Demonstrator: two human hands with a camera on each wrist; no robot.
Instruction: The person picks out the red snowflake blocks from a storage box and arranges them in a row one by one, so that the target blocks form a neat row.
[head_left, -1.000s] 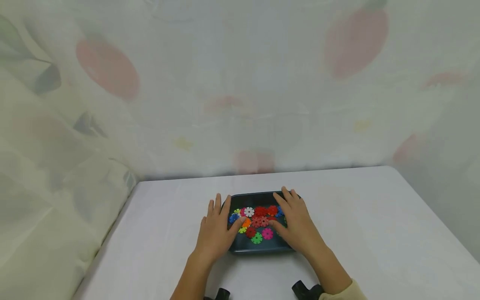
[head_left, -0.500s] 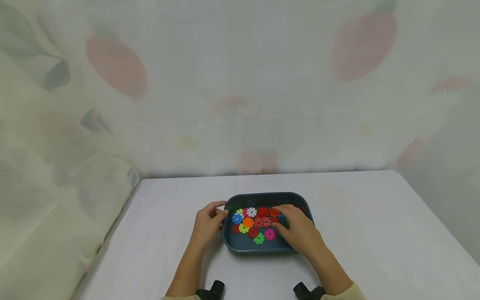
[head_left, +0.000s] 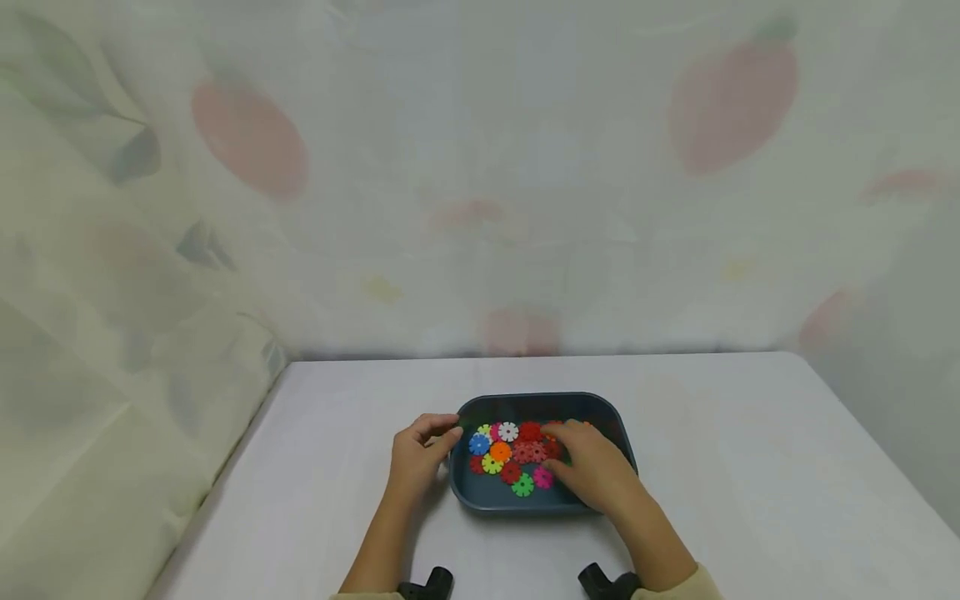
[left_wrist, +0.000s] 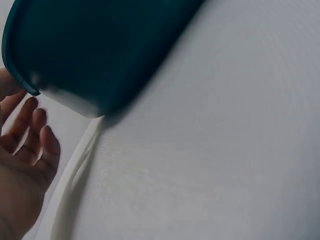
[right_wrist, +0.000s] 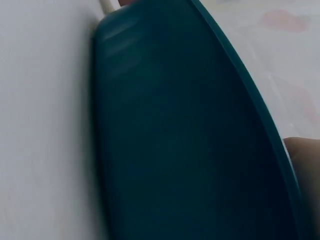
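A dark teal tray (head_left: pixel 517 407) stands on the table with several flower-shaped plastic discs (head_left: pixel 522 452) lying in it, in red, orange, yellow, green, pink, blue and white. My left hand (head_left: pixel 412 460) pinches the tray's left rim between thumb and fingers; in the left wrist view, that hand (left_wrist: pixel 25 165) shows at the rim's corner. My right hand (head_left: pixel 596 468) reaches over the right side, thumb and fingers apart around red discs. The tray's outer wall (right_wrist: pixel 175 125) fills most of the right wrist view, and a sliver of the hand (right_wrist: pixel 306 162) shows beyond the rim.
A white cloth covers the table (head_left: pixel 337 417). Behind it hangs a pale curtain (head_left: pixel 480 167) with a fruit print, which also drapes along the left side. Black wrist mounts (head_left: pixel 429 585) show below both hands.
My left hand has drawn back from over the discs to the tray's left rim. The right hand has come down from the far rim to the red discs, its fingers bending.
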